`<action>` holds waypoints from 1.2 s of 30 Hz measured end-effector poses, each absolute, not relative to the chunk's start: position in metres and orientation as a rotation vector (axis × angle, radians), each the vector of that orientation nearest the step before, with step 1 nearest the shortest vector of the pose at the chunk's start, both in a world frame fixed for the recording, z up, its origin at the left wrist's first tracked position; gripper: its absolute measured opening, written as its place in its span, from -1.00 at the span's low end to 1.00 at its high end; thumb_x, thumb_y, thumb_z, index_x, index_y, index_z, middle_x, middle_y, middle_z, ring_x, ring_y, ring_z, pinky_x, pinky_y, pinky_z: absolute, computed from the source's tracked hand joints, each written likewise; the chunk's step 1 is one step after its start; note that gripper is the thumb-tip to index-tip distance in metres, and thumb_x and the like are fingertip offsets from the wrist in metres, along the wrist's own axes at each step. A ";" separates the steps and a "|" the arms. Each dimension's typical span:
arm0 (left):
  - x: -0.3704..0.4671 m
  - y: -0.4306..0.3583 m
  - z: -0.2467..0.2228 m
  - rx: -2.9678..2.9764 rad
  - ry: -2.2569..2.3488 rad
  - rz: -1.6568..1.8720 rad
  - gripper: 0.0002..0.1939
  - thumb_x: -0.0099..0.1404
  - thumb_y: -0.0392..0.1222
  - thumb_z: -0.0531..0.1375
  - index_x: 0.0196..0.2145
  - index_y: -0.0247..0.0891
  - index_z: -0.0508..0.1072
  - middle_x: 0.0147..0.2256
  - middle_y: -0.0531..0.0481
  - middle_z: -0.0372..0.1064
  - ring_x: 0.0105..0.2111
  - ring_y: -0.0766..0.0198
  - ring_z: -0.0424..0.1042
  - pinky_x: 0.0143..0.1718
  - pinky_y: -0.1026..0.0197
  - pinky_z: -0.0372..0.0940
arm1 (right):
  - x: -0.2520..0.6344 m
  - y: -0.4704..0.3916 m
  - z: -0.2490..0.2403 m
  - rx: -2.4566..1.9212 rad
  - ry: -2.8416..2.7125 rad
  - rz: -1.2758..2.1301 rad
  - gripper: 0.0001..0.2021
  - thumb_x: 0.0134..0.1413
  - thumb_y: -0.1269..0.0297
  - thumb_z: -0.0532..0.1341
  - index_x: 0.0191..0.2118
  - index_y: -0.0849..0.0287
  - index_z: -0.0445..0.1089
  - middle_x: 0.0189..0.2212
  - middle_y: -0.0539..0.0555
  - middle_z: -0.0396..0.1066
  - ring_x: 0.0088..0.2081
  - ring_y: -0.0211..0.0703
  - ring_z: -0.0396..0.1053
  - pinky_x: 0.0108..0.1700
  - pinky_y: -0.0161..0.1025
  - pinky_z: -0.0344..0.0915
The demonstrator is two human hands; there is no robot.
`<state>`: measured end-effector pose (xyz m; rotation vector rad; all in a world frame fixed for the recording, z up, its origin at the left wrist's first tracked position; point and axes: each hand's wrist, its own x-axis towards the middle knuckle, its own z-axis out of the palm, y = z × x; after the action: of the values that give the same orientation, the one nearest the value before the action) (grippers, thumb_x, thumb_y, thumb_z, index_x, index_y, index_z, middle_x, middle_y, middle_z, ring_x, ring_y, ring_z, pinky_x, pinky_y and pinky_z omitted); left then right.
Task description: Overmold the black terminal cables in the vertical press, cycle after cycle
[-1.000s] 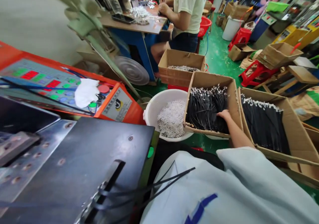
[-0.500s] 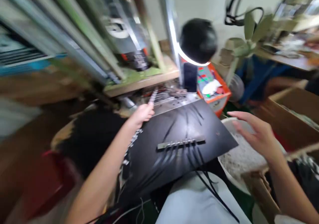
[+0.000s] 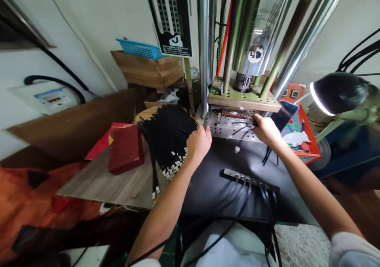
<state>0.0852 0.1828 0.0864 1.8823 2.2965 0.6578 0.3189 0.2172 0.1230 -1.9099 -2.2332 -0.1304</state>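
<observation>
My left hand (image 3: 199,142) is closed around a slim metal tool (image 3: 206,120) at the front left of the press plate. On the right, my right hand (image 3: 265,129) has its fingers pressed together by the metal mould plate (image 3: 227,130), at some thin black cables; exactly what it grips is too small to tell. A white connector (image 3: 237,149) dangles from a cable between my hands. Nearer to me, a metal bar (image 3: 251,180) with several black cables in it lies on the black board (image 3: 204,188).
Above my hands stands a press with a drilled platen (image 3: 243,101). Left are a heap of black cables (image 3: 169,134) and a dark red box (image 3: 126,150). A lamp (image 3: 341,93) and an orange tray (image 3: 314,152) are at the right.
The view has swung left. My right hand has moved from above the white bucket to the mould, and its spread fingers have closed. My left hand still holds the tool.
</observation>
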 end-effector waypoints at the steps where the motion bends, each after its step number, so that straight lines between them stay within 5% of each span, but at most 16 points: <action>1: 0.083 0.184 0.088 1.868 2.338 0.636 -0.63 0.44 -0.08 -0.09 -0.17 -0.38 0.40 -0.28 -0.34 0.51 -0.23 -0.12 0.52 -0.30 0.08 0.28 | 0.324 0.217 0.125 -1.915 -2.221 -0.179 -0.68 0.07 0.45 0.09 -0.03 0.27 0.37 -0.26 0.30 0.51 -0.20 0.12 0.48 -0.23 -0.17 0.30; 5: 0.086 0.180 0.090 1.902 2.345 0.649 -0.60 0.46 -0.08 -0.12 -0.16 -0.40 0.40 -0.29 -0.33 0.51 -0.26 -0.07 0.53 -0.33 0.12 0.28 | 0.324 0.229 0.105 -1.842 -2.302 -0.277 -0.69 0.12 0.21 0.18 -0.06 0.23 0.41 -0.25 0.28 0.51 -0.19 0.11 0.46 -0.18 -0.11 0.31; 10: 0.100 0.165 0.087 2.261 1.779 0.680 -0.64 0.45 -0.08 -0.09 -0.28 -0.31 0.41 -0.39 -0.19 0.50 -0.35 0.07 0.51 -0.37 0.19 0.23 | 0.297 0.215 0.064 -1.471 -2.459 -0.225 -0.35 0.10 0.12 0.23 0.27 0.22 0.13 0.28 0.35 0.10 0.26 0.22 0.09 0.16 0.10 0.10; 12: 0.103 0.164 0.083 2.304 1.414 0.733 -0.66 0.44 -0.06 -0.05 -0.36 -0.26 0.39 -0.44 -0.06 0.46 -0.40 0.20 0.47 -0.37 0.25 0.22 | 0.296 0.198 0.058 -1.380 -2.553 -0.069 -0.50 0.19 0.22 0.13 0.23 0.21 0.19 0.15 0.33 0.29 0.15 0.15 0.25 0.09 0.02 0.18; 14: 0.103 0.166 0.077 2.264 1.218 0.777 -0.74 0.39 -0.02 0.06 -0.32 -0.23 0.39 -0.44 0.03 0.43 -0.42 0.27 0.43 -0.36 0.28 0.23 | 0.301 0.183 0.057 -1.427 -2.633 0.100 -0.65 0.24 0.24 0.08 0.07 0.24 0.34 -0.19 0.27 0.50 -0.13 0.07 0.44 -0.14 -0.12 0.28; 17: 0.104 0.172 0.067 2.299 1.253 0.717 -0.78 0.28 -0.03 0.22 -0.20 -0.21 0.39 -0.28 0.02 0.43 -0.30 0.23 0.44 -0.26 0.25 0.28 | 0.315 0.176 0.062 -1.461 -2.712 0.267 -0.69 0.17 0.06 0.20 -0.16 0.21 0.44 -0.44 0.12 0.48 -0.38 -0.05 0.44 -0.36 -0.27 0.24; 21: 0.110 0.172 0.054 2.506 1.355 0.436 -0.79 0.32 0.00 0.17 -0.20 -0.18 0.42 -0.11 -0.03 0.35 -0.23 0.17 0.47 -0.23 0.20 0.30 | 0.337 0.191 0.065 -1.413 -2.728 0.495 -0.65 0.10 -0.07 0.25 -0.18 0.11 0.49 -0.27 0.05 0.49 -0.26 -0.15 0.43 -0.21 -0.32 0.28; 27: 0.120 0.165 0.061 2.629 1.345 0.122 -0.78 0.36 -0.02 0.11 -0.12 -0.13 0.42 -0.05 -0.01 0.30 -0.22 0.16 0.50 -0.26 0.20 0.31 | 0.364 0.210 0.058 -1.629 -2.448 0.299 -0.62 0.17 0.08 0.23 0.00 0.23 0.39 -0.01 0.28 0.36 0.02 0.09 0.31 0.08 0.02 0.20; 31: 0.108 0.159 0.094 2.509 1.382 0.085 -0.72 0.39 -0.11 0.03 0.03 -0.07 0.33 -0.09 0.00 0.39 -0.17 0.16 0.47 -0.19 0.19 0.28 | 0.382 0.184 0.085 -1.524 -2.357 0.282 -0.78 0.28 0.28 0.09 -0.03 0.21 0.36 -0.04 0.19 0.38 0.00 -0.08 0.33 0.04 -0.16 0.24; 36: 0.093 0.138 0.096 2.428 1.188 -0.263 -0.81 0.30 -0.05 0.12 -0.16 -0.12 0.38 -0.31 0.04 0.47 -0.25 0.11 0.49 -0.33 0.20 0.25 | 0.397 0.101 0.089 -1.442 -2.431 0.670 -0.84 0.19 0.30 0.17 -0.11 0.12 0.36 -0.17 0.08 0.42 -0.24 -0.16 0.39 -0.21 -0.26 0.31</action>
<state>0.0925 0.1377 0.0957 2.4281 1.1883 -0.2628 0.3970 0.1007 0.0892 -1.4416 -2.4309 0.6702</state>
